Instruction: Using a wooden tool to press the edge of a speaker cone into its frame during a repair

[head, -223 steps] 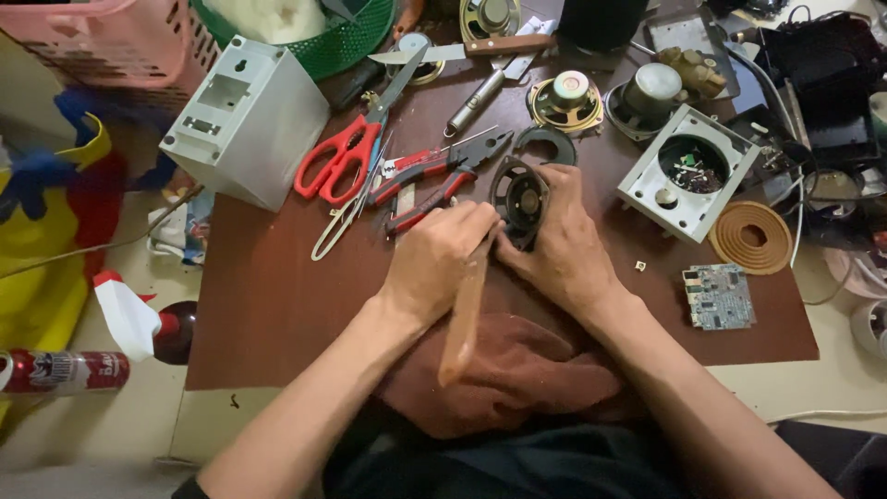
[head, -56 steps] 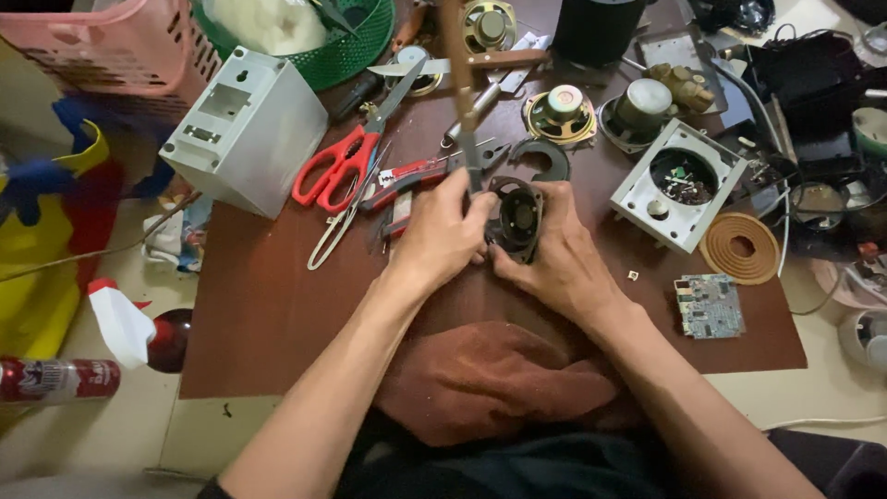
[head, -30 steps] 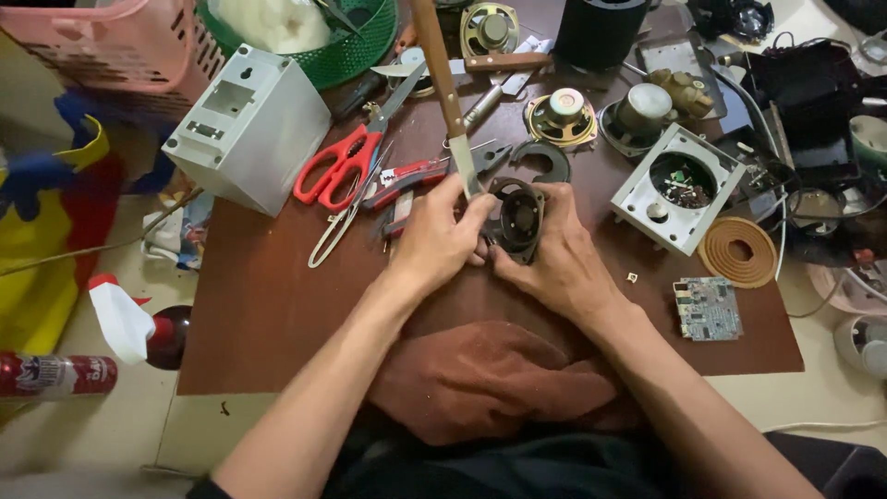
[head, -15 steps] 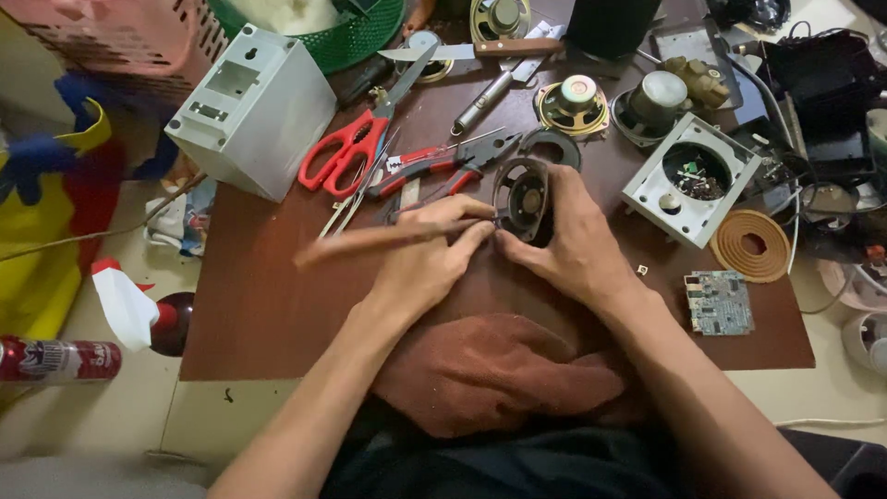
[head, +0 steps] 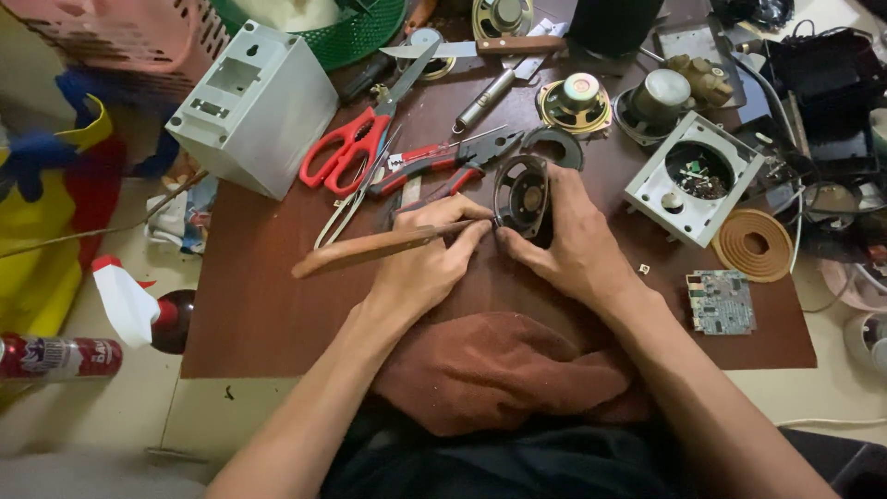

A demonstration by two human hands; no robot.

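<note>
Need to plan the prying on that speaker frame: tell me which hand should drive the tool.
Left, probably: the left hand already grips the wooden-handled tool, tip at the speaker frame; the right hand holds it upright.

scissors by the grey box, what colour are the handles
Red handles on the scissors, clearest in the head view.

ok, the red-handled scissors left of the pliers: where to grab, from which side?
Probably the red loops of the scissors, reached from the near-left: they lie flat, handles toward the person, blades pointing away under clutter. The white box crowds the far left.
</note>
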